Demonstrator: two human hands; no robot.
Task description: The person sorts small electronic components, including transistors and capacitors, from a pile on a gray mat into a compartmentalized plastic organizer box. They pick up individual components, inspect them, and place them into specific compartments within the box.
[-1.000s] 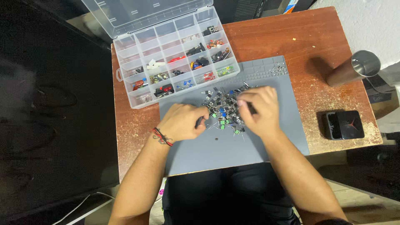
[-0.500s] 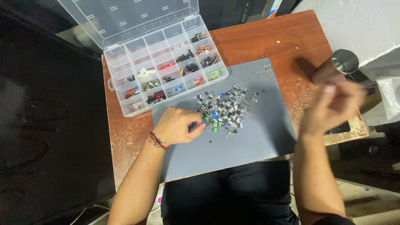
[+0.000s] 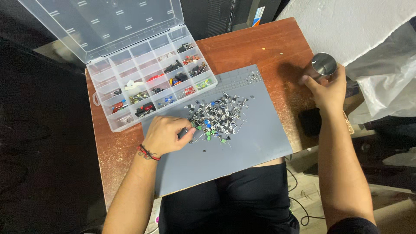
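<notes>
Fingers of our right hand (image 3: pixel 328 90) wrap the steel tumbler (image 3: pixel 323 66), while our left hand (image 3: pixel 167 135) pinches a small dark part beside the component pile (image 3: pixel 215 118).

A mat (image 3: pixel 260 134) lies on the table (image 3: pixel 242 47), at its near edge. A heap of small parts (image 3: pixel 214 117) sits on the mat's middle. The left hand (image 3: pixel 167 135) rests on the mat just left of the heap. Behind and to the left stands an open compartment box (image 3: pixel 147 78), parts in its cells. At the table's right edge, the right hand (image 3: pixel 327 89) wraps a metal cup (image 3: pixel 323 65).
</notes>
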